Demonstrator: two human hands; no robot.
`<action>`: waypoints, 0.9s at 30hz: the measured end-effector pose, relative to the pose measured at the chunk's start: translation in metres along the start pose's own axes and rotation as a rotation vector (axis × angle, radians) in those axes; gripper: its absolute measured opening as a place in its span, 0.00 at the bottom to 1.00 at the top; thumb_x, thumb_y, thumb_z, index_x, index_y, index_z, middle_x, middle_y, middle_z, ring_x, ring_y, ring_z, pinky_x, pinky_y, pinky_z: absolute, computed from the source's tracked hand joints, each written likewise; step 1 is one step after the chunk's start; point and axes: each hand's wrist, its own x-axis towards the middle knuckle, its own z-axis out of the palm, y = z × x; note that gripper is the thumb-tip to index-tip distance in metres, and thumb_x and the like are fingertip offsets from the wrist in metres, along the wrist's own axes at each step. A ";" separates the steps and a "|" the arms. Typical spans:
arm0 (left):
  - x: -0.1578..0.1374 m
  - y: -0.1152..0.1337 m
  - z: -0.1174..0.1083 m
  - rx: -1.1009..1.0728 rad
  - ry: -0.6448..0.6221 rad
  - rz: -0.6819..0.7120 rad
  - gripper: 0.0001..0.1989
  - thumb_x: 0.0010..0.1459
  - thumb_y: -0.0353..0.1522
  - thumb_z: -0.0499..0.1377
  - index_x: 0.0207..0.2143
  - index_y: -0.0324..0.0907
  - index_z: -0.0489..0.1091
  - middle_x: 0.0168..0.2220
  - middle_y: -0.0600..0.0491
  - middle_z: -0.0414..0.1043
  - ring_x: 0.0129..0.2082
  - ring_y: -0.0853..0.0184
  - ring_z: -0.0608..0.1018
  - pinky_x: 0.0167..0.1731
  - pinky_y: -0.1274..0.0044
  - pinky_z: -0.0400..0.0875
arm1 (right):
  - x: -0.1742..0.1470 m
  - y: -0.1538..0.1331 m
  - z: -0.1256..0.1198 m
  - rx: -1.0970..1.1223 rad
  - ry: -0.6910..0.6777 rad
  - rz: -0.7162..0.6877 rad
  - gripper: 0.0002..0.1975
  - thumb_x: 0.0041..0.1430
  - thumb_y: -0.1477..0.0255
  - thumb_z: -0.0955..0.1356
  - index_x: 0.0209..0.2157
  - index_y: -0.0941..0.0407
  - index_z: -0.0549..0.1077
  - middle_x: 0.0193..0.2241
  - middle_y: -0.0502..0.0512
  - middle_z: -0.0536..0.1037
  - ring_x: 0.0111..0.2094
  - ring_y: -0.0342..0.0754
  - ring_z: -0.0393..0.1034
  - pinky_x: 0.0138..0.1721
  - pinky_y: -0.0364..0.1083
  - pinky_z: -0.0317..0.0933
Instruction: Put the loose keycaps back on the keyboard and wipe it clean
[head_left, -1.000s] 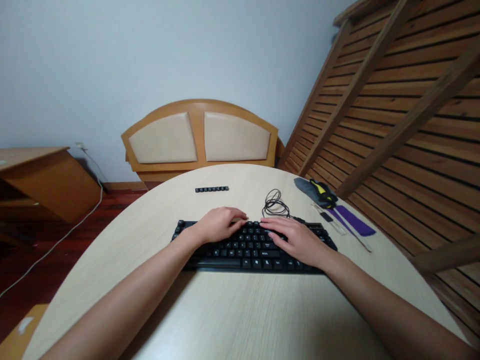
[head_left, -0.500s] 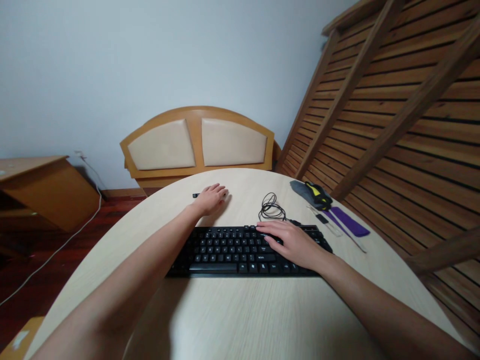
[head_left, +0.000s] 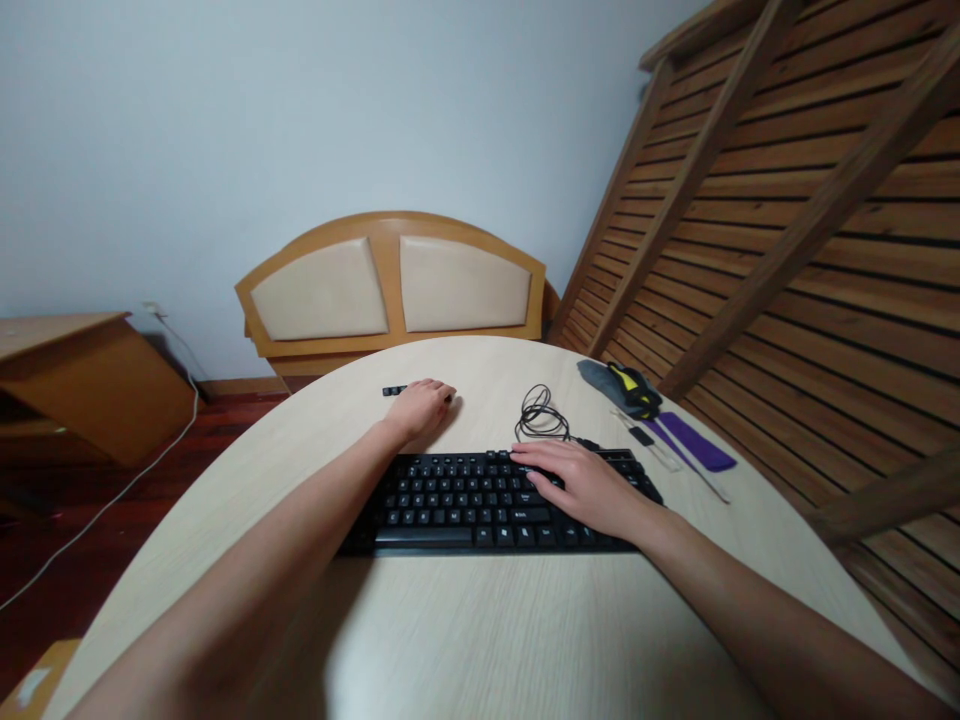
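A black keyboard (head_left: 457,505) lies lengthwise across the table in front of me. My right hand (head_left: 577,485) rests on its right part, fingers stretched out flat over the keys, thumb apart. Beyond the keyboard's back edge, my left hand (head_left: 424,405) is low over the table with its fingers curled down. Small loose black keycaps (head_left: 393,391) show in a short row just left of this hand. What lies under its fingers is hidden from me. The keyboard's coiled black cable (head_left: 541,415) sits behind my right hand.
On the right of the round pale table (head_left: 450,630) lie a grey cloth (head_left: 596,376), a black and yellow item (head_left: 634,388), a purple strip (head_left: 701,443), and a thin metal tool (head_left: 705,478). A wooden headboard (head_left: 394,290) stands behind; wooden slats (head_left: 750,250) lean at right.
My left hand's fingers have curled in, and more of the loose keycaps shows beside it. My right hand stays on the keyboard. The view has shifted slightly.
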 end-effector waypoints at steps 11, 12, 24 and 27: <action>-0.030 0.028 -0.014 -0.275 0.049 -0.077 0.11 0.60 0.28 0.57 0.40 0.42 0.79 0.43 0.47 0.80 0.42 0.59 0.81 0.45 0.73 0.73 | 0.000 0.000 0.000 -0.015 -0.007 -0.003 0.16 0.67 0.72 0.64 0.54 0.51 0.75 0.54 0.54 0.78 0.57 0.52 0.70 0.58 0.57 0.66; -0.035 0.034 -0.016 -0.321 0.068 -0.090 0.11 0.62 0.29 0.57 0.42 0.41 0.79 0.44 0.47 0.80 0.42 0.59 0.81 0.45 0.72 0.74 | 0.000 0.000 0.000 -0.013 -0.008 -0.003 0.17 0.67 0.73 0.64 0.54 0.50 0.75 0.54 0.54 0.78 0.57 0.52 0.70 0.57 0.57 0.66; -0.071 0.066 -0.015 -0.827 0.079 -0.138 0.09 0.63 0.32 0.59 0.43 0.42 0.77 0.44 0.51 0.81 0.43 0.63 0.82 0.46 0.70 0.76 | 0.000 0.001 -0.001 -0.016 -0.021 0.005 0.17 0.67 0.72 0.64 0.54 0.50 0.75 0.54 0.54 0.78 0.57 0.53 0.70 0.58 0.58 0.66; -0.071 0.065 -0.012 -0.877 0.067 -0.136 0.08 0.62 0.33 0.61 0.42 0.42 0.77 0.43 0.51 0.81 0.42 0.63 0.82 0.47 0.69 0.75 | 0.000 0.001 -0.001 -0.011 -0.023 0.011 0.17 0.67 0.72 0.64 0.55 0.50 0.75 0.54 0.54 0.78 0.57 0.53 0.70 0.58 0.58 0.66</action>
